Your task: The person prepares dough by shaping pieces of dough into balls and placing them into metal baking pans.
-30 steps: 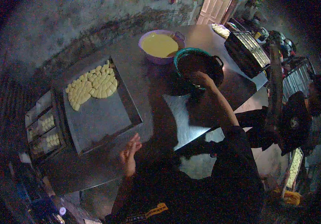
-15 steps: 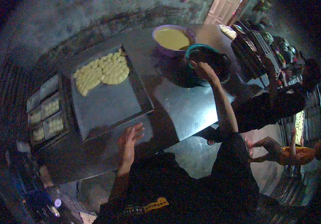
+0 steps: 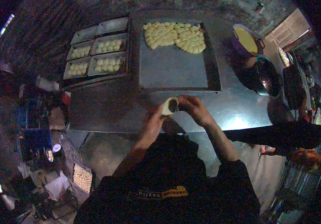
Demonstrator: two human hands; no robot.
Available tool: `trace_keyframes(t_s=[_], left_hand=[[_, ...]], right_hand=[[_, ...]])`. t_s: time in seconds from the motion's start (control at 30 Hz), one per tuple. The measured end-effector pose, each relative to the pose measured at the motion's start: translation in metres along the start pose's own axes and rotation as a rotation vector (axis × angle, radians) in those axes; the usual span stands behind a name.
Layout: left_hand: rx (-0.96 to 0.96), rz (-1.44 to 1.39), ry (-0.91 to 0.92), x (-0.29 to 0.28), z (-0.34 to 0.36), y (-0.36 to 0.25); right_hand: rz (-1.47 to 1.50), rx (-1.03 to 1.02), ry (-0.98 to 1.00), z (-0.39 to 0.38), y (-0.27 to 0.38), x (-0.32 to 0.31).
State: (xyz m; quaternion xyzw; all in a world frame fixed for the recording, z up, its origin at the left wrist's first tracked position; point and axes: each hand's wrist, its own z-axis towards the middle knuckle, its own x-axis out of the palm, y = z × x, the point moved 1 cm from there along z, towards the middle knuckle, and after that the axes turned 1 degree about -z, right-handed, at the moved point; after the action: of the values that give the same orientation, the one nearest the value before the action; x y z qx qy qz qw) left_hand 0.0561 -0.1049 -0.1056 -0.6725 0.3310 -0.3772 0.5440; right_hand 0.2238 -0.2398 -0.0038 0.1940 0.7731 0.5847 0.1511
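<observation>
In front of my body, over the table's near edge, my left hand [image 3: 154,121] is closed around a pale piece of dough [image 3: 165,108]. A dark, rounded filling [image 3: 172,105] shows in the dough. My right hand [image 3: 194,109] meets the dough from the right, its fingers bent together beside the filling. Whatever those fingers hold is hidden. Just beyond my hands lies a large dark baking tray [image 3: 173,76], with rows of shaped pale dough [image 3: 164,34] joined together across its far part.
At left, a dark tray bears several small rectangular tins [image 3: 106,65], some with dough balls. To the right stand a purple basin [image 3: 239,46] of yellowish contents and a dark, teal-rimmed basin [image 3: 255,76]. Another person's dark sleeve [image 3: 276,132] reaches in from the right.
My view has swung left. My right hand has left the teal-rimmed basin and come to my left hand. My left hand, open before, now holds the dough.
</observation>
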Motion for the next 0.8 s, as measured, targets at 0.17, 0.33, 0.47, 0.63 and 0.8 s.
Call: trace_keyframes(t_s=[0.17,0.33,0.47,0.63,0.8], left_hand=[[-0.062,-0.155,-0.15,0.0,-0.024,-0.056],[0.073,0.087,-0.139,-0.015,-0.028,-0.054],[-0.169,-0.697,0.119,-0.026,-0.025,-0.038],[-0.455,-0.569,0.203,-0.009,-0.019,-0.077],[0.121,-0.004,0.321,0.013,-0.011,-0.126]], right_hand=[[-0.922,-0.408,-0.214,-0.005,0.032,0.064],[-0.817,-0.257,-0.031,-0.022,0.034,0.077],[-0.618,-0.314,-0.117,-0.053,0.068,0.083],[-0.476,-0.379,-0.186,-0.078,0.049,0.071],[-0.399,-0.115,-0.232,-0.076,0.052,0.045]])
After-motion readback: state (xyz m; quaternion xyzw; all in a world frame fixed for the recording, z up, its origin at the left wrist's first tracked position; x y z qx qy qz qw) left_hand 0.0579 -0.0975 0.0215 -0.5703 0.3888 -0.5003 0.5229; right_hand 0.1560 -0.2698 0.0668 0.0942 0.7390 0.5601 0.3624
